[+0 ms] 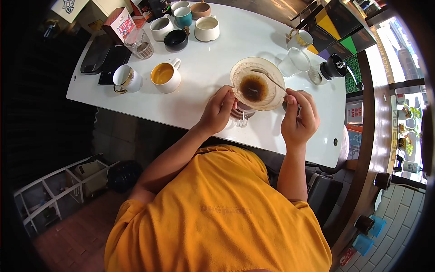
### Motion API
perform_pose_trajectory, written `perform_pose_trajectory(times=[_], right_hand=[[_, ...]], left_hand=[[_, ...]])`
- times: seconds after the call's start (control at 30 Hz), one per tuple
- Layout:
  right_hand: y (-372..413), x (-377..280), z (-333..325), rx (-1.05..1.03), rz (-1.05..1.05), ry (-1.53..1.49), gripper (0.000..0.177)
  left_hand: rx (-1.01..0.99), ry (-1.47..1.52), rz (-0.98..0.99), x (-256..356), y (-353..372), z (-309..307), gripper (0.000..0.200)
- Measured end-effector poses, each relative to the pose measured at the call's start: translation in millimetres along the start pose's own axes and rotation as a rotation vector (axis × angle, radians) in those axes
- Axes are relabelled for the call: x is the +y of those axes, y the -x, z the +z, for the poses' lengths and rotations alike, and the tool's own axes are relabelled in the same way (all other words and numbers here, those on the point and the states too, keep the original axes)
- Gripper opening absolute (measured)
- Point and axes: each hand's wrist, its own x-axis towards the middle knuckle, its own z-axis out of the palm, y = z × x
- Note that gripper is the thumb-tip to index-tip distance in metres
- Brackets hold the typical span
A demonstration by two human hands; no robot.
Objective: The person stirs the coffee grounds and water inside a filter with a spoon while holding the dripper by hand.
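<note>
A cone-shaped coffee filter [244, 68] with wet dark coffee grounds [253, 89] at its bottom sits over a glass server [243, 117] near the table's front edge. My left hand [218, 111] is closed on the left rim of the filter, thumb and fingers pinching its edge. In my right hand [301, 117], a metal spoon [273, 80] is gripped by its handle end, at the filter's right side. The spoon reaches across the filter, its bowl over the far inner wall above the grounds. Behind the filter stands a clear glass cup [295, 62].
A hand grinder [331, 68] and a patterned mug [301, 40] stand at the right of the white table [217, 56]. To the left are a white mug with a yellow inside [166, 78], another mug [128, 79], a tumbler [139, 44] and a black scale [113, 63]. Several cups stand at the back.
</note>
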Motion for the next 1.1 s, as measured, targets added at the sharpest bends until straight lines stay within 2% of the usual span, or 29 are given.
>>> perform_pose_trajectory(times=[0.53,0.67,0.73,0.83,1.0,1.1], right_hand=[[7.0,8.8,-11.4,-0.017,0.009,0.045,0.008],[5.5,5.9,-14.6,0.036,0.012,0.014,0.008],[4.2,3.2,-16.5,0.041,0.026,0.014,0.008],[-1.0,0.0,-17.0,0.040,-0.013,0.029,0.009],[-14.7,-3.7,-14.5,-0.067,-0.169,0.115,0.013],[-19.5,-5.8,-14.4,-0.139,-0.158,0.142,0.012]], left_hand=[[0.028,-0.026,-0.012,2.8,0.7,1.9,0.032],[-0.069,-0.027,-0.029,0.2,1.6,-2.4,0.032],[0.006,0.016,-0.006,2.7,0.8,1.9,0.033],[0.003,-0.001,0.005,3.9,0.5,1.6,0.033],[-0.004,-0.005,0.001,3.9,0.9,0.9,0.031],[0.001,-0.020,0.006,2.5,0.7,0.7,0.030]])
